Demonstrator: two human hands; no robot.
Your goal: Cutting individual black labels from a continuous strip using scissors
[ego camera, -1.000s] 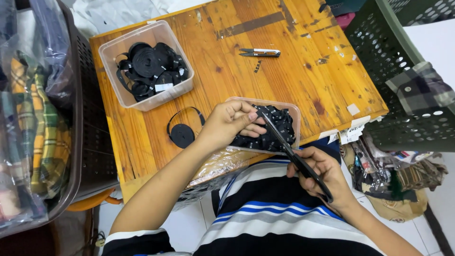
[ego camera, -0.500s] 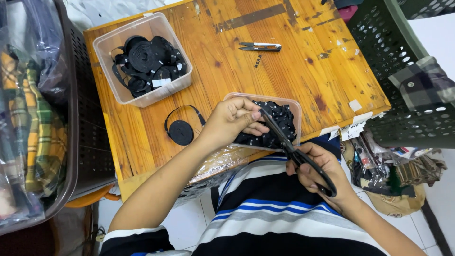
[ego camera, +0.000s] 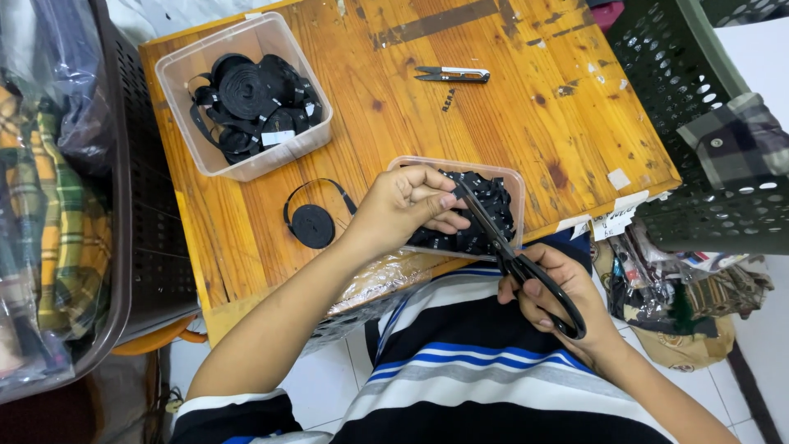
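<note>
Pinching a short black strap piece (ego camera: 454, 197) in its fingers above the clear plastic tub of cut black pieces (ego camera: 501, 177) on the worn wooden worktop (ego camera: 509, 123), the left hand (ego camera: 407, 210) should hold it taut (my judgement) while the right hand (ego camera: 555, 296), fingers through the handles, closes the long black scissors (ego camera: 514, 255) squarely.

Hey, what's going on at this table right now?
A person seated at a wooden table holds black scissors in the right hand, blades raised toward the left hand, which pinches a short black strip over a clear tub of cut black pieces. A second tub holding rolled black tape sits at the far left corner, a loose roll lies nearer, and small metal snips lie unused.
</note>
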